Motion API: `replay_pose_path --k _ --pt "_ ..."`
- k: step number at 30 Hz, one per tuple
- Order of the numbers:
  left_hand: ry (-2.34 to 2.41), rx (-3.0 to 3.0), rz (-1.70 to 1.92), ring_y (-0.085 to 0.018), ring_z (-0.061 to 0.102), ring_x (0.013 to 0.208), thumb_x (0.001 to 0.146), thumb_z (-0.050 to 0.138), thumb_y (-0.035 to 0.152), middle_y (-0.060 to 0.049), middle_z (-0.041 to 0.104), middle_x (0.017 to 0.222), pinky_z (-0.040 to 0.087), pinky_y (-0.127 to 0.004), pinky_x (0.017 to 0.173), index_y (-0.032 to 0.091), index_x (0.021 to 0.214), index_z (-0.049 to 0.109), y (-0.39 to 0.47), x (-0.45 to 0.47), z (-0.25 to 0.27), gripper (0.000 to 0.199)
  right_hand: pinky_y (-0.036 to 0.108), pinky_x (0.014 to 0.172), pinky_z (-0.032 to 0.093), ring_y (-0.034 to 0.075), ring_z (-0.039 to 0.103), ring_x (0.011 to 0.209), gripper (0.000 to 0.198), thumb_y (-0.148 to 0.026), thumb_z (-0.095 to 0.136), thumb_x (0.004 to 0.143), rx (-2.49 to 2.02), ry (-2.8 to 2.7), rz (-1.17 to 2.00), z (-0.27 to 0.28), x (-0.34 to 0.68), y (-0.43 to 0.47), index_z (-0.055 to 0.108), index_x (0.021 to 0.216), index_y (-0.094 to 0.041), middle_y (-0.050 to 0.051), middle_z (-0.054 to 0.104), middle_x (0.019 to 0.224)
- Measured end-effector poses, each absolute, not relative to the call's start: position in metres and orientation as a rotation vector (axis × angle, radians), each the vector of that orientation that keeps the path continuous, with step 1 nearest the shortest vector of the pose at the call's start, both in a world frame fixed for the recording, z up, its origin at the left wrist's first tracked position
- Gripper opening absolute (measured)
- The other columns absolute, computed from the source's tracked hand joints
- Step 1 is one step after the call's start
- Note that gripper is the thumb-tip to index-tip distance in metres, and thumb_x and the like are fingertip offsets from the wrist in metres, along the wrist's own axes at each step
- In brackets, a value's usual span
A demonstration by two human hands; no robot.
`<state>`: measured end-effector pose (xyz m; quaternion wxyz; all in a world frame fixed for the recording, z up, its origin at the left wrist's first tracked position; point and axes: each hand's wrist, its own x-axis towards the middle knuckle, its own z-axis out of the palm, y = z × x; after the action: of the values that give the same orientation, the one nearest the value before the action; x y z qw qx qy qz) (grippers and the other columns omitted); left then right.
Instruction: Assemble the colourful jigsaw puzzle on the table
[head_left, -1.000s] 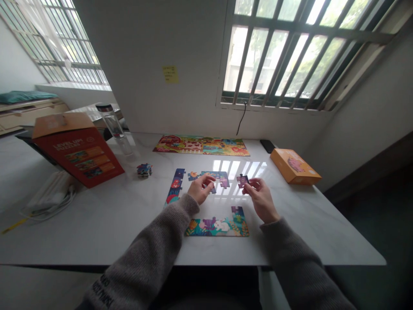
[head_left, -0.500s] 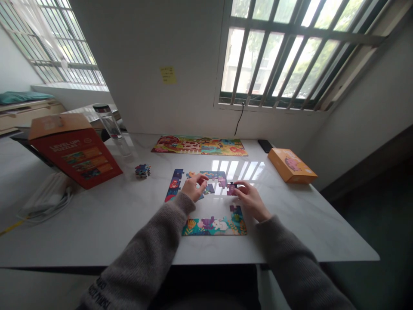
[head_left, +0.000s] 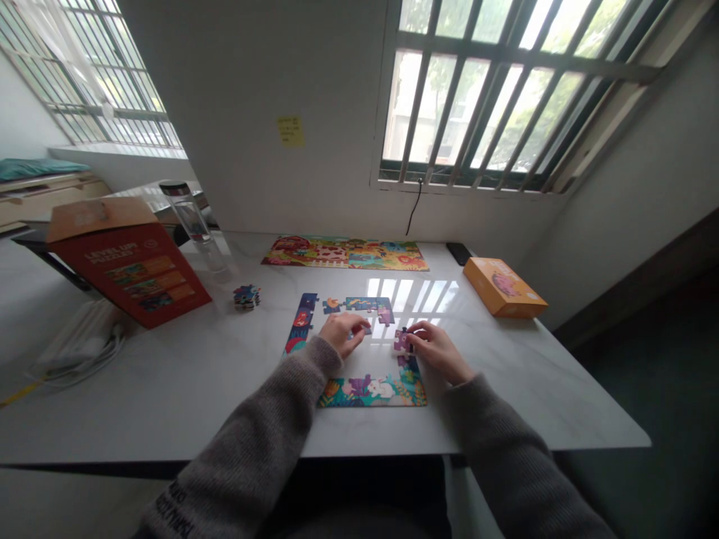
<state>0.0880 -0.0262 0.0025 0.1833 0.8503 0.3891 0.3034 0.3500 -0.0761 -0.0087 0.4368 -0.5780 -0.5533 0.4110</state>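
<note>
My right hand [head_left: 441, 352] pinches a purple jigsaw piece [head_left: 401, 340] between thumb and fingers. The piece is just above the right side of a partly joined puzzle frame, close to its lower right corner section [head_left: 413, 378]. My left hand [head_left: 342, 335] is over the middle of the frame, its fingers curved and the thumb apart from them. It partly hides a loose puzzle piece [head_left: 366, 330] by its fingertips; whether it touches that piece I cannot tell. A bottom strip with a white rabbit [head_left: 382, 388], a dark blue left edge [head_left: 303, 320] and a top section [head_left: 362, 303] lie around the hands.
A small stack of puzzle pieces [head_left: 246, 296] stands to the left. Behind lies a finished long puzzle [head_left: 345, 253]. A red box [head_left: 132, 269], a glass bottle [head_left: 191, 217] and a white cable bundle [head_left: 90, 340] are left; an orange box [head_left: 504, 287] and a black phone [head_left: 459, 253] are right.
My right hand has brought the purple piece a little down toward the lower right section. My left hand has shifted slightly right and lower, now covering more of the loose piece.
</note>
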Motion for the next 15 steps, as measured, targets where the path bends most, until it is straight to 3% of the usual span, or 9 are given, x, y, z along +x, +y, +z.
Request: replay_pose_path --k 8,15 --pt "1.289 2.449 0.792 -0.021 0.067 0.090 0.089 0.059 0.021 -0.003 0.073 0.088 0.043 -0.037 0.089 0.021 0.102 0.071 -0.018 0.074 0.010 0.018 0.025 0.055 0.046 0.017 0.065 0.065 0.026 -0.042 0.067 0.079 -1.460 -1.480 0.948 -0.016 0.342 -0.069 0.064 0.090 -0.019 0.003 0.072 0.073" --pt "1.484 2.574 0.594 -0.029 0.055 0.119 0.088 0.063 0.029 -0.009 0.064 0.119 0.043 -0.043 0.096 0.024 0.113 0.068 -0.017 0.069 0.007 0.025 0.026 0.057 0.043 0.015 0.060 0.062 0.018 -0.034 0.059 0.083 -1.576 -1.676 0.697 -0.026 0.337 -0.052 0.067 0.090 -0.021 0.000 0.068 0.068"
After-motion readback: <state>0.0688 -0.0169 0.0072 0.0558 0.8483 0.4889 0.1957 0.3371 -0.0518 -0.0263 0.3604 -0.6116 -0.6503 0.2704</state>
